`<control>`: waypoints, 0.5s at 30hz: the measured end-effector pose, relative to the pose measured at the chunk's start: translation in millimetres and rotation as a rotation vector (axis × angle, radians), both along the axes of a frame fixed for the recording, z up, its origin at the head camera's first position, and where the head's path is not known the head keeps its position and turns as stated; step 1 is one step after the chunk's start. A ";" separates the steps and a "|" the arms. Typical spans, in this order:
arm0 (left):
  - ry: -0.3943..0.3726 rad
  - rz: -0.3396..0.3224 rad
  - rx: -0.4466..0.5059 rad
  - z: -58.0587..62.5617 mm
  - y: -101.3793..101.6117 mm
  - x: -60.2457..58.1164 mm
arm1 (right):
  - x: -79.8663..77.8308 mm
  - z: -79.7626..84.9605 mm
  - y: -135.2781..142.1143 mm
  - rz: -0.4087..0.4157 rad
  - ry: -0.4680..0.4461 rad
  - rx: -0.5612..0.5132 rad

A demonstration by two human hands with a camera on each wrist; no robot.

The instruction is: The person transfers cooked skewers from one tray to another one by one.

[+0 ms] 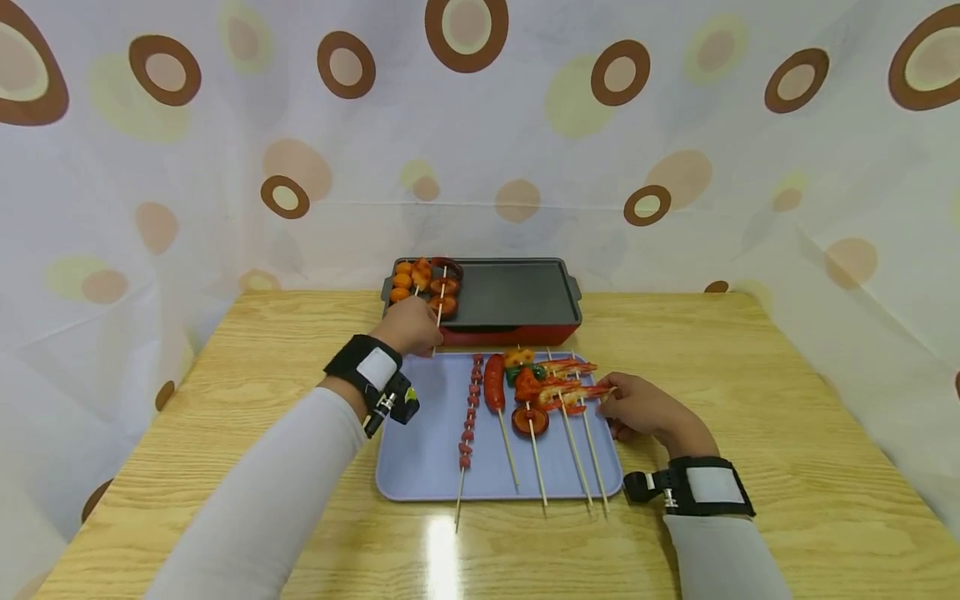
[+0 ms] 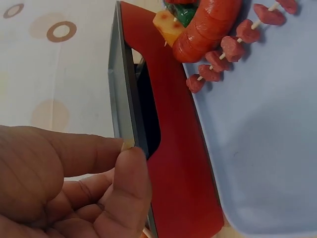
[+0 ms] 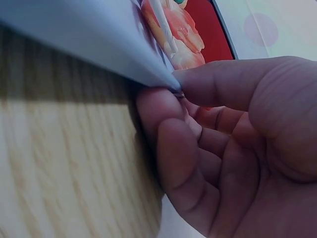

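Observation:
My left hand point(image 1: 411, 327) is at the front left of the grill point(image 1: 510, 292), its thumb and forefinger pinching the stick of a mushroom skewer point(image 1: 444, 287). The brown slices of that skewer lie on the dark grill plate. In the left wrist view, just the pale stick end point(image 2: 128, 145) shows between the fingertips. My right hand point(image 1: 641, 408) grips the right rim of the lavender tray point(image 1: 420, 433). From the right wrist, the thumb is seen above the tray edge point(image 3: 109, 44) and the fingers beneath it.
Orange-ball skewers point(image 1: 402, 279) lie at the grill's left end. On the tray are a red-chunk skewer point(image 1: 470, 408), a sausage skewer point(image 1: 494, 383), a mixed skewer with a mushroom slice point(image 1: 530, 421) and shrimp skewers point(image 1: 570, 392). Some sticks overhang the front rim. A patterned curtain point(image 1: 480, 167) hangs behind the table point(image 1: 675, 333).

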State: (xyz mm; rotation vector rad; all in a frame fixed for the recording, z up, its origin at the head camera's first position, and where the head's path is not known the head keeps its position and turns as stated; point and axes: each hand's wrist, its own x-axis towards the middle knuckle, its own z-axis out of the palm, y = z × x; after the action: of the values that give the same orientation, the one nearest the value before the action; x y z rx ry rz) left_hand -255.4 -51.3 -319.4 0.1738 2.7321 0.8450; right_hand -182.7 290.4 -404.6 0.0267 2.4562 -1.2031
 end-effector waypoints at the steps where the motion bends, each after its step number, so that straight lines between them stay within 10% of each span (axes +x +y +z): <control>1: -0.036 0.022 0.011 0.7 0.9 -0.6 | -0.1 -0.2 0.0 -0.001 -0.001 -0.003; 15: -0.228 0.117 0.095 -1.4 7.1 0.2 | 1.0 -0.7 -0.5 -0.002 -0.003 -0.023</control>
State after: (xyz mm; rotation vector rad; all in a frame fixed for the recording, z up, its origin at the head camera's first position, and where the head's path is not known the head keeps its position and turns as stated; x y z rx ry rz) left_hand -255.3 -44.2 -320.8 -0.0611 2.5112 0.9627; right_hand -181.7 289.8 -405.3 0.0246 2.4404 -1.2307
